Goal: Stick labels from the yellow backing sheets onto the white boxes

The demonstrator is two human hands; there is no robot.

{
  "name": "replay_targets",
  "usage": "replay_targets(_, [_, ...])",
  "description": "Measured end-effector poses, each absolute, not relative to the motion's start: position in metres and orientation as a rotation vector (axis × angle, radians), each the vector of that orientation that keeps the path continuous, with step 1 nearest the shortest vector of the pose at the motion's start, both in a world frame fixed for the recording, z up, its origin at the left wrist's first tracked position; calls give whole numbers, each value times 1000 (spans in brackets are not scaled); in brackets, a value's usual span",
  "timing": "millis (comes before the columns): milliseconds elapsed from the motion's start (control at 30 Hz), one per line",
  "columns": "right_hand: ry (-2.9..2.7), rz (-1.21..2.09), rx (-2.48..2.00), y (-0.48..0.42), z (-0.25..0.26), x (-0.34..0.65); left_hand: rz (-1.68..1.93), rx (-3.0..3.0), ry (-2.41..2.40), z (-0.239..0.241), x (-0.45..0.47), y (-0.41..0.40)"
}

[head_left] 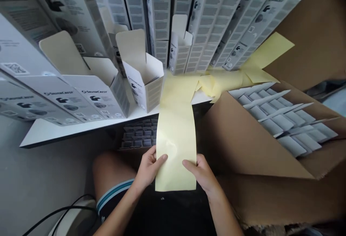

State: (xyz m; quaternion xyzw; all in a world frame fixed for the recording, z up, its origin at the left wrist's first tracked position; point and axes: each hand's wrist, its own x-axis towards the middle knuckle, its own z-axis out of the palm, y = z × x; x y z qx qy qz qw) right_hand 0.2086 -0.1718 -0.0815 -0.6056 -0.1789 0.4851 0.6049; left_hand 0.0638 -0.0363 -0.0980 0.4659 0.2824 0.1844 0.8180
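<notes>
A long pale yellow paper strip (177, 127) hangs from the white table edge (81, 129) down over my lap. My left hand (148, 167) pinches its left edge near the lower end, thumb on top. On the opposite edge my right hand (201, 173) grips the strip the same way. More of the yellow strip (243, 71) lies crumpled and folded across the table to the right. An open white carton (144, 81) with its flap raised stands on the table just above the strip.
Stacks of grey-white printed cartons (67, 99) lie at left, and rows of them (205, 23) stand along the back. A large brown cardboard box (243, 138) at right holds flat packed cartons (283, 117). Another box of dark items (139, 135) sits under the table. A black cable (59, 212) runs at lower left.
</notes>
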Motion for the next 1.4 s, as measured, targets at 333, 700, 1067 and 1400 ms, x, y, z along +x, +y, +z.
replay_targets(333, [-629, 928, -1529, -161, -89, 206, 1072, 2007, 726, -86, 39, -42])
replay_targets(700, [-1085, 741, -1446, -173, -55, 209, 959, 2288, 307, -46, 59, -47])
replay_targets(1067, [-1316, 748, -1530, -179, -31, 187, 829, 2450, 294, -15, 27, -57])
replay_targets(1400, [-1427, 814, -1469, -180, -37, 164, 823, 2400, 354, -27, -5, -67])
